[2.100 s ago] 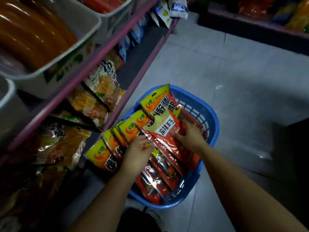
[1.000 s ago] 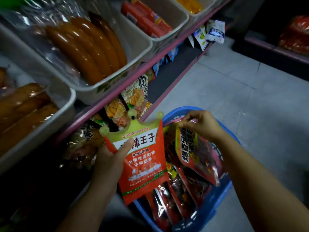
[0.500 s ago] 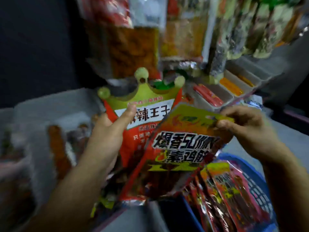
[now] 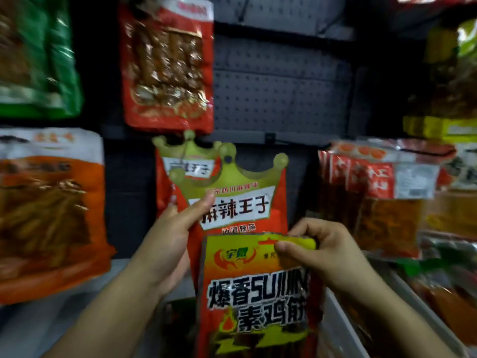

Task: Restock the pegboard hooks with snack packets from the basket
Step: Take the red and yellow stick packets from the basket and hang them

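Crown-topped red packet [image 4: 240,192], centre of frame, white banner: 麻辣王子; the smaller lines above and below it are too blurred to read.
Red-and-yellow packet [image 4: 258,301], lower centre, large white characters: 爆香SU…, the rest of that line distorted; second line 素鸡筋.
Same packet, yellow top band, flame logo: two characters, unreadable.
Hanging crown packet [image 4: 180,161] behind, white banner: partly covered, last character 子.
Other hanging packets, left and right of frame: print blurred, unreadable.
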